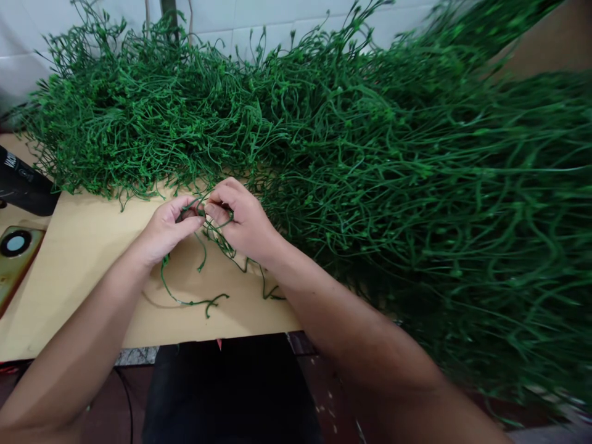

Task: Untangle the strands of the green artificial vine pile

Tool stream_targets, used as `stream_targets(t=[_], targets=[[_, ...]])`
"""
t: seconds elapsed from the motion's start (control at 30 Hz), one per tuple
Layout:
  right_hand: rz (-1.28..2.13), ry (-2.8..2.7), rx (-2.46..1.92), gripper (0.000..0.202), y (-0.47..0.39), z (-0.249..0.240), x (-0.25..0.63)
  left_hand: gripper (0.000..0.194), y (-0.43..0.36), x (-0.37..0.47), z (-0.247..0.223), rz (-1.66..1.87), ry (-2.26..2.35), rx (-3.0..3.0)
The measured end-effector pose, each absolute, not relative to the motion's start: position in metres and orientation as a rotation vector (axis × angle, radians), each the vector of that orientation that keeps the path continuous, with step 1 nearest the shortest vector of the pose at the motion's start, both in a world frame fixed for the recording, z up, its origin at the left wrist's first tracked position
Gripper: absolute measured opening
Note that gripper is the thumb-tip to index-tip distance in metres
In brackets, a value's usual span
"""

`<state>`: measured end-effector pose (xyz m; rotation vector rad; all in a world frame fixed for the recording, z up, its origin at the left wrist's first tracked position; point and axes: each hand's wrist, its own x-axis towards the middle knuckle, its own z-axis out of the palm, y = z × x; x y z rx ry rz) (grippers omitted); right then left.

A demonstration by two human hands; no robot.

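Observation:
Both hands are close together over the tan board (92, 265). My left hand (172, 227) pinches thin green stems, its thumb pointing right toward the other hand. Just to its right, my right hand (240, 216) has its fingers closed on the same green stems (222, 242). Loose ends of the stems hang below both hands, and a branched one (189, 303) reaches down over the board. The exact spot where the fingertips meet the stems is partly hidden.
A large heap of green stems (152, 117) runs along the back and fills the right side. At the left edge are a black cylinder (25, 185) and a yellowish object with a round black-and-white part (16, 243). White tiles (277, 24) stand behind.

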<state>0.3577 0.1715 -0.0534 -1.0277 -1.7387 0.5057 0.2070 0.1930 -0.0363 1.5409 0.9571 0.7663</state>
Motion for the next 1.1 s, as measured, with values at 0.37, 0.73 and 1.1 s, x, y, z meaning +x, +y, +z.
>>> stream_targets(t=[0.37, 0.73, 1.1], targets=[[0.512, -1.681, -1.069, 0.012, 0.173, -0.053, 0.358, 0.008, 0.193, 0.21, -0.033, 0.775, 0.97, 1.762], [0.527, -1.786, -1.18, 0.018, 0.168, -0.051, 0.36, 0.015, 0.199, 0.206, -0.045, 0.86, 1.136, 1.782], [0.649, -1.929, -1.256, 0.015, 0.166, -0.042, 0.364, 0.031, 0.194, 0.206, -0.037, 0.751, 1.051, 1.741]])
